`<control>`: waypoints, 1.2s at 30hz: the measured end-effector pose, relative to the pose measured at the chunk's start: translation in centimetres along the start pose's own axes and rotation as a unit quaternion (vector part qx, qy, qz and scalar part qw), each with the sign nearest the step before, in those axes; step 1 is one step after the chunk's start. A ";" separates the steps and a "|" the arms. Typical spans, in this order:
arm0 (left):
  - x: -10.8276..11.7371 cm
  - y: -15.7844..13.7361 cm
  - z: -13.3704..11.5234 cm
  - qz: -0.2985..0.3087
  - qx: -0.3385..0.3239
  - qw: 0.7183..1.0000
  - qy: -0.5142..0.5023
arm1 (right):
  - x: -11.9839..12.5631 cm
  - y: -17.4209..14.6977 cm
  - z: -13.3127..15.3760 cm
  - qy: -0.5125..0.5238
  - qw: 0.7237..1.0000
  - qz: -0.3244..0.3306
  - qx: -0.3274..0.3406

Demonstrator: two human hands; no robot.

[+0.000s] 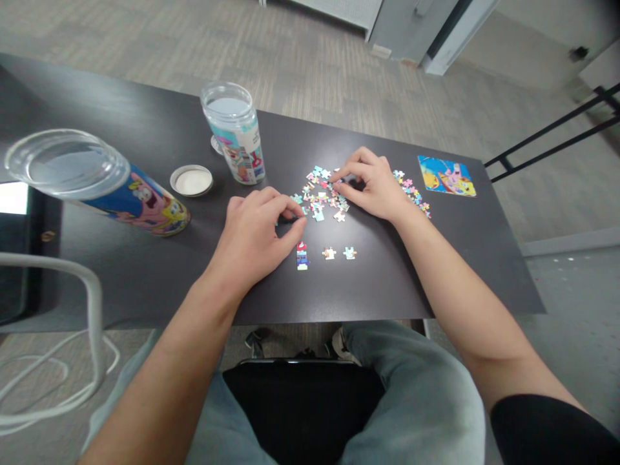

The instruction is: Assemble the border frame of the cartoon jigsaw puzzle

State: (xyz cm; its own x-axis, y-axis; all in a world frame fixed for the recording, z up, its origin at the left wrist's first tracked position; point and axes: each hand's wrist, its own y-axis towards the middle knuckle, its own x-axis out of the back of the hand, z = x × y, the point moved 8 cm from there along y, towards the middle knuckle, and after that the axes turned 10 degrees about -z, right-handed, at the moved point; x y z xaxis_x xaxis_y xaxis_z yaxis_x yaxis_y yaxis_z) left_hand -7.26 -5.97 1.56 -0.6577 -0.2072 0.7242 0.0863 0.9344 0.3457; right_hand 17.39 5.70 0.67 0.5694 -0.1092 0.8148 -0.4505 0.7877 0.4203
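Small colourful jigsaw puzzle pieces (pixel 318 213) lie in a loose pile on the dark table (pixel 387 284). My right hand (pixel 371 184) reaches into the pile from the right, thumb and forefinger pinched at a puzzle piece. At the pile's left edge rests my left hand (pixel 259 232), fingers curled and thumb close to the forefinger; whatever is between them is hidden. Just below it stands a short joined strip of pieces (pixel 302 256), red, blue and white. Two single pieces, a tan one (pixel 329 253) and a pale blue one (pixel 349 252), lie to its right.
Two clear-topped cartoon canisters, a tall one (pixel 145 200) and another (pixel 245 145), stand on the left near a round lid (pixel 192 180). A cartoon picture card (pixel 446 175) lies at the right, beside more pieces (pixel 411 192). A white cable (pixel 94 310) loops at lower left.
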 end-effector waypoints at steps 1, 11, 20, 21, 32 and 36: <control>0.0 0.0 0.0 0.000 0.000 1.000 0.000 | 0.1 0.0 0.0 0.000 1.000 0.001 -0.003; -0.1 0.0 0.0 0.003 0.008 1.000 -0.007 | -0.2 -0.1 1.1 0.053 0.998 0.034 0.013; -0.1 0.0 0.0 0.001 0.003 1.000 -0.009 | -1.1 -0.4 1.9 0.044 0.996 0.076 0.008; -0.1 0.0 0.0 0.002 0.003 1.000 -0.010 | -1.1 -0.4 2.0 0.043 0.996 0.075 0.005; -0.2 -0.1 -0.2 0.004 0.013 1.000 0.009 | -0.8 -0.3 1.3 0.074 0.995 0.048 -0.035; -0.1 -0.1 -0.3 0.011 0.016 1.000 0.008 | -0.8 -0.3 1.0 0.077 0.995 0.041 -0.042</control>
State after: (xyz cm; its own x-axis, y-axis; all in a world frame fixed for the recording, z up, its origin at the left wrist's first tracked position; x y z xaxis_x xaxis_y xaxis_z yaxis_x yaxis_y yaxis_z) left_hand -6.93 -6.09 1.63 -0.6441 -0.1905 0.7409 0.0767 0.9475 0.3103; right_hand 16.33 4.95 0.32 0.6348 0.0462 0.7713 -0.4440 0.8387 0.3152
